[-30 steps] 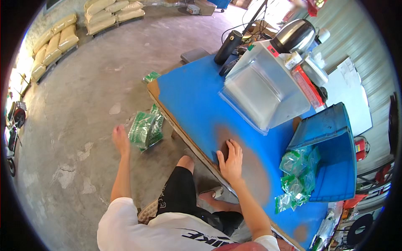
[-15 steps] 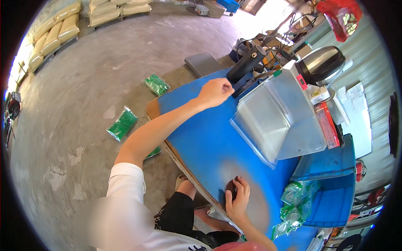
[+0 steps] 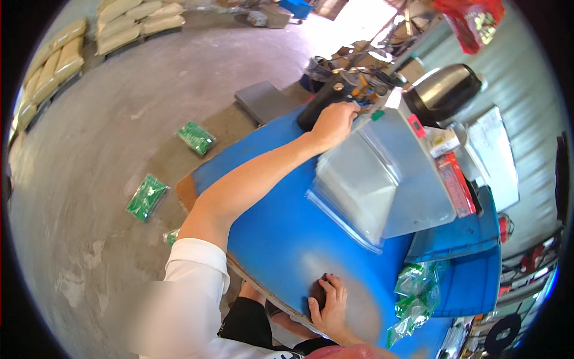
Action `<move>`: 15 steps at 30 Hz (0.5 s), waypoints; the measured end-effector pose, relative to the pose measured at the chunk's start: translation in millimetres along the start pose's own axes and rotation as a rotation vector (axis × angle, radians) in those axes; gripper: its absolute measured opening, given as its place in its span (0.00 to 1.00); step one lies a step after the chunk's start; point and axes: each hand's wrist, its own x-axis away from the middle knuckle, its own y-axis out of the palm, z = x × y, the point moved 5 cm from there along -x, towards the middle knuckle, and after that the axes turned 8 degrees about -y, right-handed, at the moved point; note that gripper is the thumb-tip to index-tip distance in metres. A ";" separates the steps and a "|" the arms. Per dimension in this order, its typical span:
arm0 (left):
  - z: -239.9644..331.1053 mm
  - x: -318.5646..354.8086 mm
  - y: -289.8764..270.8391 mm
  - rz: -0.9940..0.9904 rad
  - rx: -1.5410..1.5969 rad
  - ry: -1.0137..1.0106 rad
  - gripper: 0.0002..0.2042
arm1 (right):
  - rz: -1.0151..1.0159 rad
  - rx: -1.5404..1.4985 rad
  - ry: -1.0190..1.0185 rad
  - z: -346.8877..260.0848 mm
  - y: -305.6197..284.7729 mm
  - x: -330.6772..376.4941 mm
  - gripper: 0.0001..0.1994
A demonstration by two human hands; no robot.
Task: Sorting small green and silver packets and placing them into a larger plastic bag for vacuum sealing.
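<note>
My left hand point(image 3: 336, 125) reaches across the blue tabletop point(image 3: 269, 209) to its far end, beside a thick black cylinder point(image 3: 320, 102). Its fingers are curled in; what they grip, if anything, is hidden. Right of it lies a stack of clear plastic bags point(image 3: 356, 185), by an upright translucent panel point(image 3: 418, 197). My right hand point(image 3: 330, 305) rests on a worn grey patch near the front edge, fingers spread and thumb apart. A dark patch under its palm could be shadow.
Green-filled packets point(image 3: 147, 197) lie on the floor to the left. Small clear-and-green bags point(image 3: 415, 299) spill from a blue bin point(image 3: 469, 281) at right. A kettle point(image 3: 445, 93) and red box point(image 3: 456, 185) stand behind the panel. A flat grey object point(image 3: 266, 102) lies beyond the table.
My left hand has moved right and farther over the table, past the black cylinder toward the panel's corner. My right hand stays on the grey patch. The whole view has shifted somewhat.
</note>
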 end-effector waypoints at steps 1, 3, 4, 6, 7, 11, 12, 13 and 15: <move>-4.7 -10.3 13.3 -0.025 0.136 -0.092 0.12 | -0.013 -0.009 0.002 1.2 0.2 0.7 0.26; -15.0 -30.2 40.4 -0.123 0.387 -0.312 0.16 | -0.007 -0.004 0.025 3.2 -1.4 1.0 0.26; -28.6 -38.3 54.3 -0.120 0.572 -0.433 0.18 | -0.030 -0.017 0.018 1.8 0.5 0.4 0.26; -63.8 -63.3 69.8 -0.167 0.571 -0.372 0.18 | -0.026 -0.010 0.033 -1.6 4.2 1.1 0.26; -70.7 -71.1 88.7 -0.266 0.739 -0.533 0.19 | -0.033 -0.026 0.028 -0.8 4.5 1.9 0.26; -69.4 -106.1 118.7 -0.485 0.826 -0.815 0.12 | -0.042 -0.038 0.037 -0.1 0.0 3.8 0.27; -60.8 -112.0 121.5 -0.485 0.748 -0.817 0.10 | -0.040 -0.033 0.035 0.8 -1.2 4.3 0.27; -60.5 -124.1 116.3 -0.522 0.640 -0.697 0.11 | -0.035 -0.052 0.034 -1.4 -0.3 3.8 0.27; -22.9 -125.1 135.5 -0.656 0.479 -0.566 0.13 | -0.005 -0.022 0.057 9.0 -4.1 8.3 0.27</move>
